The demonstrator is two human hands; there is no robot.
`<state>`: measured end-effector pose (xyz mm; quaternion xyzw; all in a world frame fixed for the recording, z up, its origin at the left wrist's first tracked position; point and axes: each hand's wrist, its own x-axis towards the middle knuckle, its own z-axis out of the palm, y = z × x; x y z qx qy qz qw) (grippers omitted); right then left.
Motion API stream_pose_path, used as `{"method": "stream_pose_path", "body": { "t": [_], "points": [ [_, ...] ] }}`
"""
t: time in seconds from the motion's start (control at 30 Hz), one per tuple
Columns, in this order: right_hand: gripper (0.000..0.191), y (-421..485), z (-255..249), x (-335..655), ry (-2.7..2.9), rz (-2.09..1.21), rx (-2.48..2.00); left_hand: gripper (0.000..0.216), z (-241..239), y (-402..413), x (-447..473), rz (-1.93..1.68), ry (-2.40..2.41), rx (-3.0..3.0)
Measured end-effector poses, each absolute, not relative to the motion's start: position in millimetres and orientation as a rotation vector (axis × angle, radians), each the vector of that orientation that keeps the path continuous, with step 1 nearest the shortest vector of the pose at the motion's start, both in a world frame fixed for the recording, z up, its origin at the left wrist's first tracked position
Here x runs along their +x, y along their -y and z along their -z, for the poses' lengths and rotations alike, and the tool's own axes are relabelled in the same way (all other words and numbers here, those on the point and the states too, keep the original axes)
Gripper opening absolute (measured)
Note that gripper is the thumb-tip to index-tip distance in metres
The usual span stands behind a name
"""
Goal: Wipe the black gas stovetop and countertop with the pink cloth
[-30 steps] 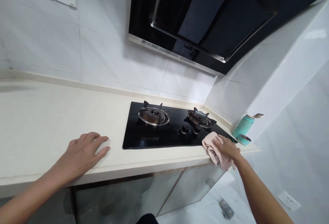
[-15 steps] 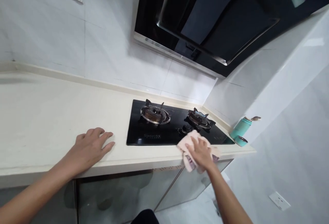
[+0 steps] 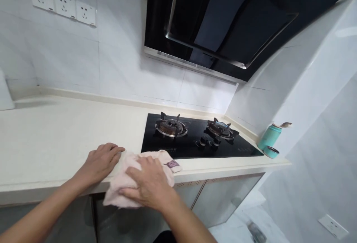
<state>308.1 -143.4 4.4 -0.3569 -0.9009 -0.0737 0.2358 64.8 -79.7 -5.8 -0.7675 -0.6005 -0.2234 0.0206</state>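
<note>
My right hand (image 3: 150,185) presses flat on a pale pink cloth (image 3: 126,172) at the front edge of the cream countertop (image 3: 55,138), its fingers bent over the fabric. The cloth hangs partly over the edge and lies just left of the black gas hob (image 3: 195,142). Beside it my left hand (image 3: 102,159) rests on the counter with fingers stretched out, fingertips touching the cloth's left side.
The hob has two burners and two knobs. A teal flask (image 3: 269,137) and its cap (image 3: 271,152) stand at the counter's right end. A black range hood (image 3: 223,23) hangs overhead. Wall sockets (image 3: 63,4) sit at upper left. Glass-fronted cabinets are below.
My right hand has slid the cloth leftward along the counter's front edge, from the hob's right corner to beside my left hand. The left hand has hardly moved.
</note>
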Motion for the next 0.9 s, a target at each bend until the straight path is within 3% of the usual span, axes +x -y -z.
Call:
{"method": "stream_pose_path", "body": {
  "t": [0.13, 0.33, 0.47, 0.63, 0.9],
  "points": [
    [0.042, 123, 16, 425, 2.177, 0.132, -1.232, 0.055, 6, 81, 67, 0.669, 1.855, -2.380],
    [0.058, 98, 25, 666, 1.622, 0.116, -1.821, 0.056, 5, 79, 67, 0.677, 1.881, -2.365],
    [0.068, 91, 22, 756, 1.373, 0.227, -2.245, 0.056, 5, 80, 69, 0.659, 1.876, -2.382],
    [0.057, 83, 12, 729, 1.453, 0.344, -2.501, 0.057, 9, 82, 73, 0.649, 1.872, -2.358],
    [0.041, 106, -8, 544, 2.060, 0.372, -2.028, 0.053, 11, 82, 75, 0.659, 1.862, -2.364]
  ]
}}
